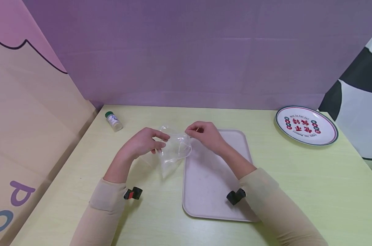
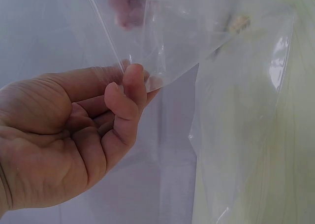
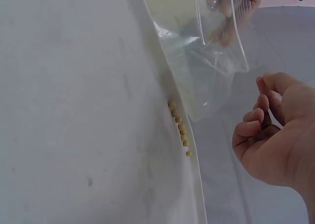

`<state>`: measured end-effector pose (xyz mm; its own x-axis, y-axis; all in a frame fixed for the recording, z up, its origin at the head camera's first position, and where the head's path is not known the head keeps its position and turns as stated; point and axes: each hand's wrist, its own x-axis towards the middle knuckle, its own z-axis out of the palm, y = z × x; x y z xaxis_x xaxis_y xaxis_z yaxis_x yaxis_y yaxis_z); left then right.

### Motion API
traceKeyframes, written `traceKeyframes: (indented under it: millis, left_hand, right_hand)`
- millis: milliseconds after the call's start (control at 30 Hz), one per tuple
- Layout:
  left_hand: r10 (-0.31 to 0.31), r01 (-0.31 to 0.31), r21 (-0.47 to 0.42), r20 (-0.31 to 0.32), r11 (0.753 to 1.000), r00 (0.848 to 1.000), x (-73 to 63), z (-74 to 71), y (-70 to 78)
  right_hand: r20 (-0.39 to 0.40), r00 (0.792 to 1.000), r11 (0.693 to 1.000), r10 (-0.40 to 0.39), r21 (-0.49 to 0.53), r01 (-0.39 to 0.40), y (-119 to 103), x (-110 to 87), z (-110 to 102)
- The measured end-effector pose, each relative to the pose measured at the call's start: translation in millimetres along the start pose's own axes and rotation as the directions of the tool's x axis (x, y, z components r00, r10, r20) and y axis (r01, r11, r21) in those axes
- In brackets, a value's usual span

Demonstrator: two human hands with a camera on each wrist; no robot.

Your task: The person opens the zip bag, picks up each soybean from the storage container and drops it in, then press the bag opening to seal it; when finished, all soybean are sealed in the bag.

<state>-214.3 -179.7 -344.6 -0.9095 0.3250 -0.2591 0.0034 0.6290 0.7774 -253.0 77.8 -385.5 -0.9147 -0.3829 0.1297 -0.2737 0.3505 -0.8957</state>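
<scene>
A clear plastic bag (image 1: 175, 147) hangs between the two hands, partly over the tray's left edge. My left hand (image 1: 146, 141) grips its left side between thumb and fingers; in the left wrist view the film runs behind and between the left fingertips (image 2: 134, 81). My right hand (image 1: 208, 135) has thumb and index finger pinched at the bag's right edge; the film there is hard to see. Small round yellowish beans (image 3: 179, 128) lie in a row along the tray's rim in the right wrist view. Through the bag, a blurred beige cluster (image 2: 240, 23) shows in the left wrist view.
A pale rectangular tray (image 1: 210, 191) lies on the light wooden table (image 1: 155, 218) under the right forearm. At the back left lies a small bottle (image 1: 113, 121) with a green cap. An oval white plate (image 1: 307, 124) with red writing sits at the back right.
</scene>
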Motion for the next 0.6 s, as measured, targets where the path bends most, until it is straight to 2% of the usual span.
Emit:
traceKeyframes:
  millis: [367, 600]
  left_hand:
    - [0.018, -0.018, -0.050, 0.001, 0.999, 1.000, -1.4, 0.9, -0.1]
    - [0.020, -0.020, -0.050, 0.004, 0.999, 1.000, -1.5, 1.7, -1.1]
  right_hand:
    - [-0.030, 0.996, 0.995, 0.083, -0.046, -0.085, 18, 8.8, -2]
    - [-0.059, 0.990, 0.986, 0.131, -0.094, -0.136, 35, 16.0, -4]
